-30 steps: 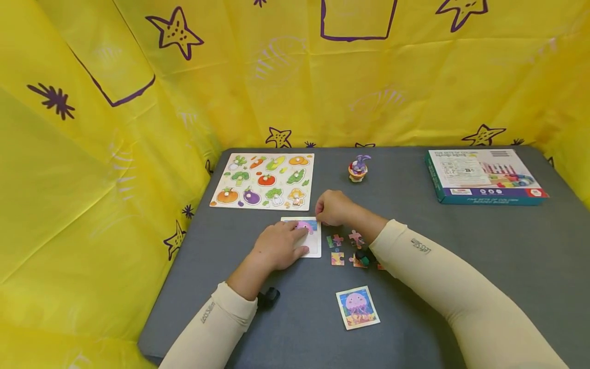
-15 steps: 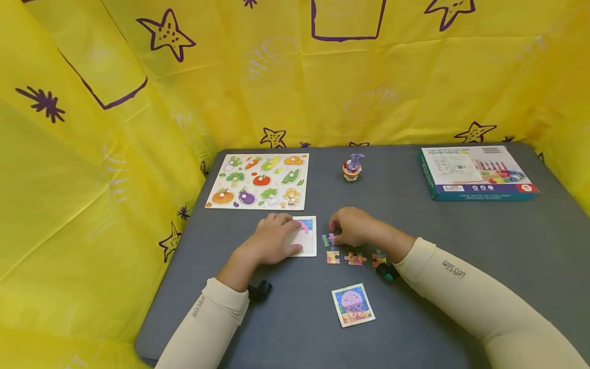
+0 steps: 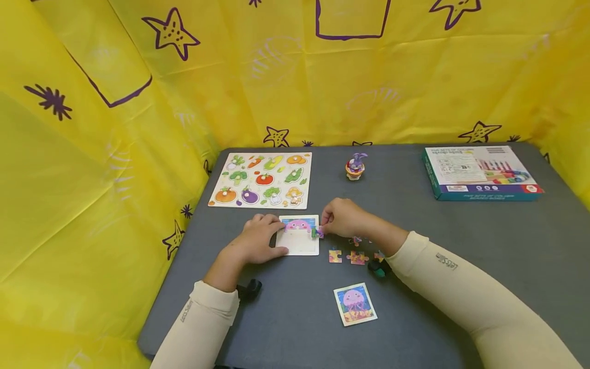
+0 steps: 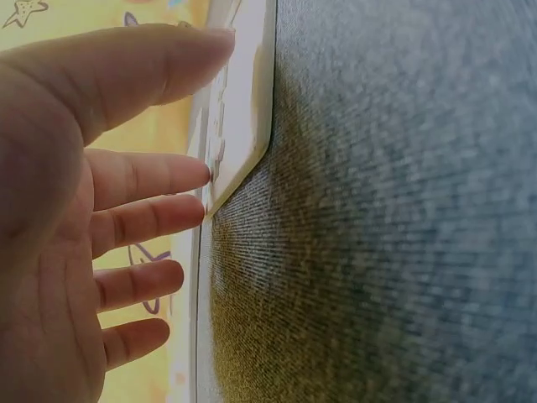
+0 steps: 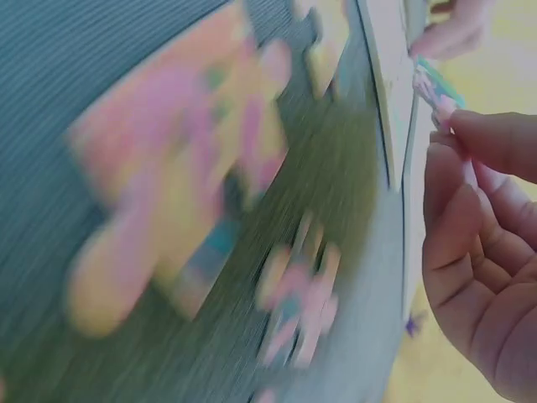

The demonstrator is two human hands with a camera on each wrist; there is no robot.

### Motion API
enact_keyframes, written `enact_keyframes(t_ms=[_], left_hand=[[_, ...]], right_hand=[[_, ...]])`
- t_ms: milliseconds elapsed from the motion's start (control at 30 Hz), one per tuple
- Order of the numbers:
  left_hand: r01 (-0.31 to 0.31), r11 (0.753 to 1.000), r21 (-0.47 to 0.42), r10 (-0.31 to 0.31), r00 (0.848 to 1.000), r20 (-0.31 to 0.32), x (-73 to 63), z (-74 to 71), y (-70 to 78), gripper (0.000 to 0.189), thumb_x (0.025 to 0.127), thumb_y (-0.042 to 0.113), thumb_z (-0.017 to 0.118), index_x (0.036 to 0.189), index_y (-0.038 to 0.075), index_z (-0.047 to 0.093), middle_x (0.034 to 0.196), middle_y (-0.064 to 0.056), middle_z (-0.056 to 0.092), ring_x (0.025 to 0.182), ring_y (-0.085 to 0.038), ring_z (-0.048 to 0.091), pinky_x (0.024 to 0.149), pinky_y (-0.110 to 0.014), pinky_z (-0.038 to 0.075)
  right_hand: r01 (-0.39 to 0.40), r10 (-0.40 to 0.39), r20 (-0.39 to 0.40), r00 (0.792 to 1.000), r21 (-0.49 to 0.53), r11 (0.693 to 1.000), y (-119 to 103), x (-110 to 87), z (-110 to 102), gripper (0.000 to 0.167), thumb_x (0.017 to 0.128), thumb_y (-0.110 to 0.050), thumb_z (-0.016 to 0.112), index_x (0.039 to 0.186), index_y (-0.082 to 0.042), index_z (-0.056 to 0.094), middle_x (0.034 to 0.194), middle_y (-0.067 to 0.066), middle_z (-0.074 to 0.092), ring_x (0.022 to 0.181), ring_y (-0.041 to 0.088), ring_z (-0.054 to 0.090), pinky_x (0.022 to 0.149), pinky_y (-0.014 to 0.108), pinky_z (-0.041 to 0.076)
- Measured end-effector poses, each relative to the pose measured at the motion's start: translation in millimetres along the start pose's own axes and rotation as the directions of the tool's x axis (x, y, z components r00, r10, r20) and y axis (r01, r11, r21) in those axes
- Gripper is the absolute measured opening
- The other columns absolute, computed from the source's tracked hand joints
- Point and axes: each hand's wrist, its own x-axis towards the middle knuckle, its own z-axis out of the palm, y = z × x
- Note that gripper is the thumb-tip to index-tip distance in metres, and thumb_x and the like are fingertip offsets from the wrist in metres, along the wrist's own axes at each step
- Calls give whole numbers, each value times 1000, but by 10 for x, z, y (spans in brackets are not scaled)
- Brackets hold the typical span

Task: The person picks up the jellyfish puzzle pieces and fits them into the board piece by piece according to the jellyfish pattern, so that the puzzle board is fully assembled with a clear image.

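A pale square puzzle tray point(image 3: 299, 247) lies on the dark table, its top strip filled with the face of a pink jellyfish point(image 3: 298, 224). My left hand point(image 3: 257, 240) rests at the tray's left side, fingers fairly straight, fingertips by the rim. Between thumb and finger my right hand point(image 3: 344, 219) pinches a green-and-purple jigsaw piece point(image 3: 316, 232) over the tray's right edge. The right wrist view also shows this piece point(image 5: 436, 88) in the pinch. Loose jigsaw pieces point(image 3: 357, 257) lie right of the tray, some partly hidden by the right forearm.
A jellyfish picture card point(image 3: 355, 305) lies nearer the front. Behind the tray is a vegetable peg board point(image 3: 260, 180). A small purple rabbit figure point(image 3: 355, 167) stands at the back, with a flat toy box point(image 3: 481, 173) at back right. Yellow cloth point(image 3: 276, 77) surrounds the table.
My right hand went from the tray's upper right corner to the loose pieces, picked up the green-and-purple jigsaw piece and brought it to the tray. My left hand slid left, uncovering the tray.
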Motion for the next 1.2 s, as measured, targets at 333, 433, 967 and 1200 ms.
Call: enact_keyframes(t_ms=[333,433,967,1200], left_hand=[[11,999,-45,-12,999,-35,67,-34,-79,47,91,30,71,137,18,66,129,-3,58,115,-25,45,96,-47,38],[12,998,-68,-16,998,-62,102,-36,-93,39,93,27,68,132,18,70,124,-3,59,112,-25,46,94,-47,38],[78,994,-70,-89,982,-166,248,16,-125,14,93,25,72,105,23,78,107,-4,65,102,-29,52,89,-49,43],[78,997,-27,-81,982,-169,253,16,-102,14,93,25,71,105,23,77,108,-5,64,103,-28,52,91,-49,43]], right_hand=[[-3,2,30,1000,23,1000,-326,418,282,10,86,-16,77,76,-15,75,74,-4,68,71,14,58,59,24,44],[-17,17,21,1000,3,1000,-380,504,347,13,86,-16,77,74,-15,74,74,-4,68,71,14,59,59,24,43],[-14,15,13,1000,-118,993,-466,636,425,16,88,-17,75,72,-14,74,69,-5,67,69,15,59,58,24,41],[0,0,2,1000,-160,987,-450,589,352,15,89,-18,74,74,-15,72,72,-3,66,73,17,59,61,25,43]])
